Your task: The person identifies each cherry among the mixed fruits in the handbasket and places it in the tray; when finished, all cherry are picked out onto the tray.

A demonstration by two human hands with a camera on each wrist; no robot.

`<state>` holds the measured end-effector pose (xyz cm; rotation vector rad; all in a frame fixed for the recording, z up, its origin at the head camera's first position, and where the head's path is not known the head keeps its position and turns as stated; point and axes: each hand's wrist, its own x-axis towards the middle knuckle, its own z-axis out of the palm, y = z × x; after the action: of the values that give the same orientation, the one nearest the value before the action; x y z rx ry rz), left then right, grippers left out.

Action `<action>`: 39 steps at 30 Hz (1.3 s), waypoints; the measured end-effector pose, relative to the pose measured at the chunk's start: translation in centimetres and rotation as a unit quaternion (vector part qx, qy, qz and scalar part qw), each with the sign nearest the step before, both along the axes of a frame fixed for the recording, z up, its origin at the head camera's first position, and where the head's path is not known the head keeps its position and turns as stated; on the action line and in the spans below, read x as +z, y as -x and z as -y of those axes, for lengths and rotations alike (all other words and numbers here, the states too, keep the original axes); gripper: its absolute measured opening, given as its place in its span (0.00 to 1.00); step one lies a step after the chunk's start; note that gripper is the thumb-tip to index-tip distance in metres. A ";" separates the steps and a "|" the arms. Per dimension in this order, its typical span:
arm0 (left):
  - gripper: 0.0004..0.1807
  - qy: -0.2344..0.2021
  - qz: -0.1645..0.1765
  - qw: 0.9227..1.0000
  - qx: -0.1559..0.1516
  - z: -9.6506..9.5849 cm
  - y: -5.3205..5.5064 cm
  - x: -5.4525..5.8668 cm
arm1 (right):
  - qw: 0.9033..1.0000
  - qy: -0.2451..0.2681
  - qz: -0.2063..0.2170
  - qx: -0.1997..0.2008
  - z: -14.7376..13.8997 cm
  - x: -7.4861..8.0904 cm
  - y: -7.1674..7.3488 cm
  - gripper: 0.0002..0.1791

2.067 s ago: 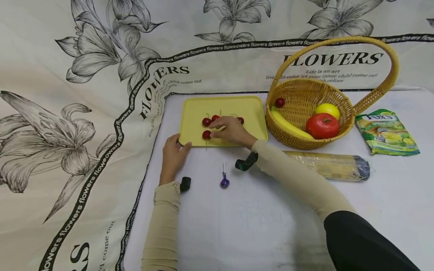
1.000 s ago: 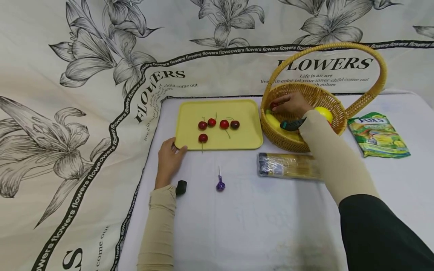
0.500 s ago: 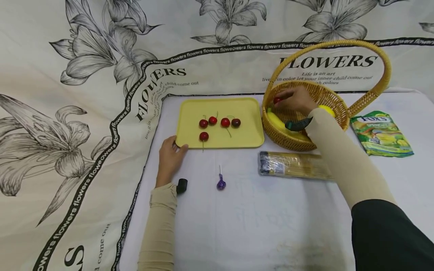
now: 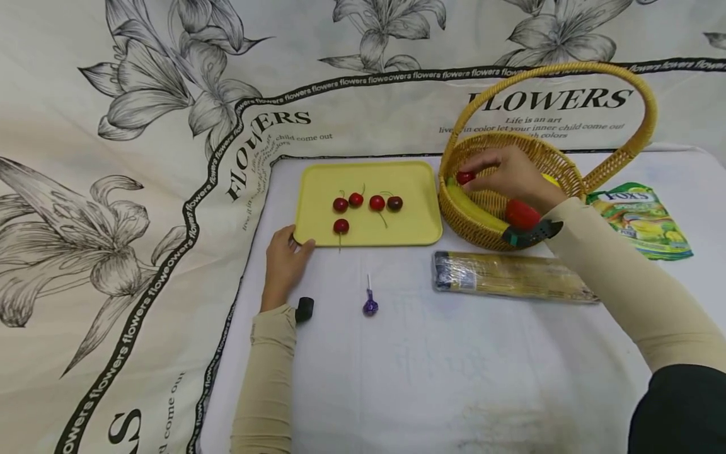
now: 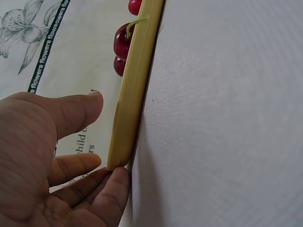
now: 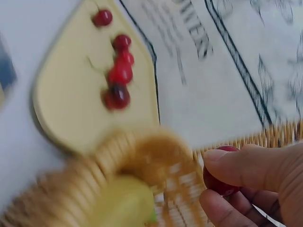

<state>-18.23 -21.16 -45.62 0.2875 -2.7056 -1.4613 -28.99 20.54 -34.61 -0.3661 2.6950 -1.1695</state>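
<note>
My right hand [image 4: 513,176] is inside the wicker basket [image 4: 482,234], pinching a dark red cherry [image 6: 222,172] between thumb and fingers. Below that hand in the basket lie a yellow banana [image 4: 475,209] and a red apple [image 4: 522,215]. To the left, my left hand [image 4: 285,263] is at the near left corner of a yellow tray [image 4: 317,176]. In the left wrist view its fingertips [image 5: 116,182] touch the tray's corner, while the thumb stays apart from it. On the tray are several cherries with stems, one cherry [image 4: 341,226] being nearest the front edge.
A purple-wrapped lollipop [image 4: 370,306] lies in front of the tray. A clear-wrapped bundle of thin sticks [image 4: 505,274] lies before the basket, partly under the right forearm. Right of the basket is a green Fox's bag [image 4: 646,217]. The tall basket handle [image 4: 649,107] arches over the basket.
My right hand has gone from over the tray rightward into the basket and now pinches the cherry there, lifting it slightly. The left hand has stayed at the tray's corner.
</note>
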 end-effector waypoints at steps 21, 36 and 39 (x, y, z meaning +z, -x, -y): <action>0.34 -0.011 -0.010 1.000 0.001 -0.2 -0.1 -0.3 | 0.989 0.073 -0.035 0.126 12.6 -4.9 -2.9 0.15; 0.35 -0.008 -0.013 1.000 0.001 0.0 0.0 -0.2 | 0.995 0.052 -0.006 0.087 17.4 -8.2 -1.2 0.16; 0.35 -0.005 -0.015 1.000 0.001 0.0 0.0 -0.2 | 0.996 0.041 -0.013 0.082 17.7 -8.4 -1.1 0.16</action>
<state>-18.24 -21.18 -45.82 0.2677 -2.6750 -1.4663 -27.87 2.83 -43.04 -0.6059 2.5861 -1.2363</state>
